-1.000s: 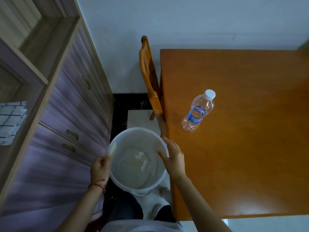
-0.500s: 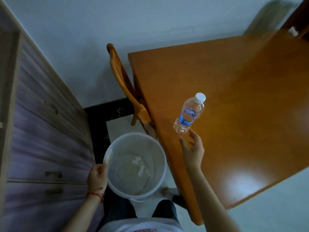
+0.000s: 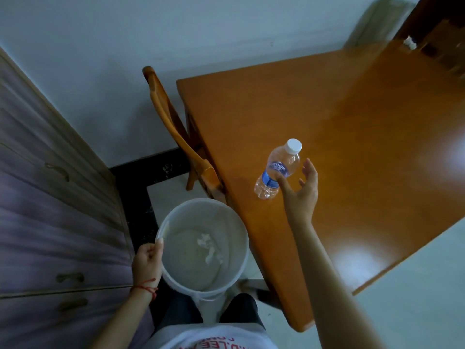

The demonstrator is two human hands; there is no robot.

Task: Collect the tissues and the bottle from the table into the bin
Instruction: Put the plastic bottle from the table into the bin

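Note:
A clear plastic bottle (image 3: 278, 170) with a white cap and blue label stands on the orange wooden table (image 3: 352, 127), near its left edge. My right hand (image 3: 300, 190) is spread open just right of the bottle, its thumb against the label and its fingers apart from it. My left hand (image 3: 147, 258) grips the left rim of the white bin (image 3: 236, 255), held low beside the table. Crumpled white tissues (image 3: 208, 248) lie in the bin's bottom. Another white tissue (image 3: 409, 43) sits at the table's far right corner.
A wooden chair (image 3: 173, 127) stands tucked against the table's left side, just beyond the bin. A purple drawer cabinet (image 3: 50, 210) runs along the left. My legs are under the bin. A dark chair back (image 3: 442, 39) is at the far right corner.
My right hand left the bin's rim and reached up over the table to the bottle. My left hand kept hold of the bin. The view swung right.

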